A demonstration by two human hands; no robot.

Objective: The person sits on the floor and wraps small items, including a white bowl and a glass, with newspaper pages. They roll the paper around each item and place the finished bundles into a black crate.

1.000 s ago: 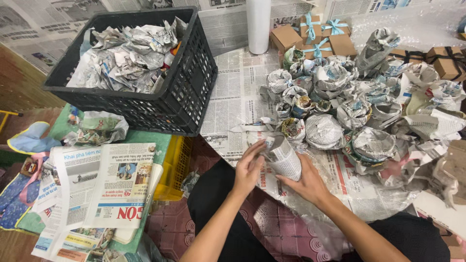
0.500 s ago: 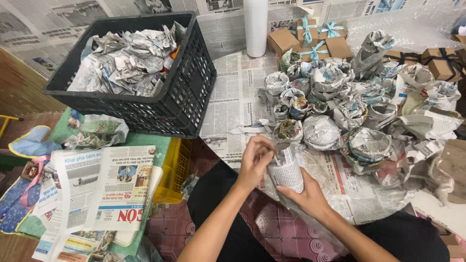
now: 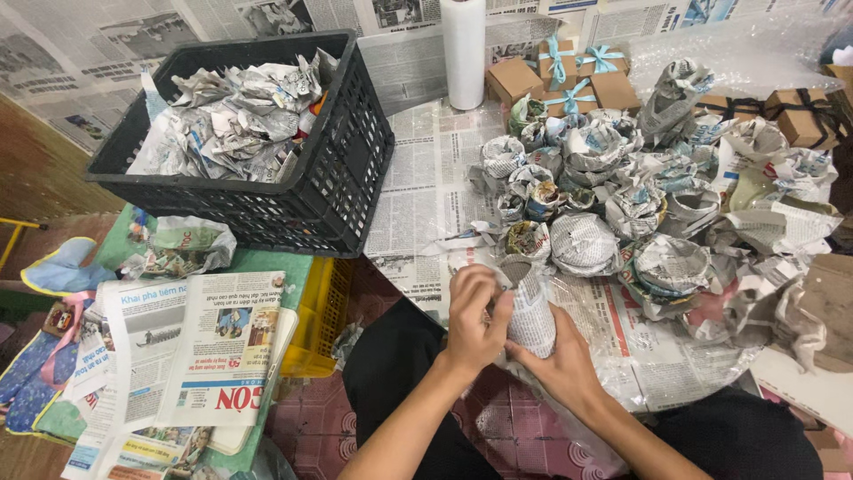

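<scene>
Nearest to the camera, two bare forearms rise from the lap and meet at a newspaper-wrapped bundle [image 3: 528,307], which stands upright at the near edge of the table [image 3: 426,191], just in front of the heap of wrapped bundles [image 3: 640,196]. The left hand [image 3: 474,316] is curled into a loose fist on the bundle's upper left side, its fingers bent over the open rim and pressing the loose paper inward. The right hand [image 3: 562,360] cups the bundle from below and behind, palm against the lower wall, fingers wrapped around it so that only the thumb side shows; it grips rather than lies flat. The bundle is a short, tubby cylinder of grey printed newsprint, creased along its length, with a ragged, crumpled mouth at the top that is not yet folded shut; what is inside cannot be seen. It rests on clear plastic sheeting [image 3: 622,311] spread over newspaper on the table. Just beyond the bundle the heap begins: many similar rounded parcels packed touching one another, some with tops twisted closed. To the left of the bundle and lower, a stack of flat newspapers [image 3: 213,347] lies beside a yellow crate [image 3: 320,320]. Farther off, left of the heap, a black plastic crate [image 3: 338,178] holds crumpled newspaper. Behind the heap stand a white roll [image 3: 463,49] and several small brown boxes [image 3: 569,76] tied with pale blue ribbon.
</scene>
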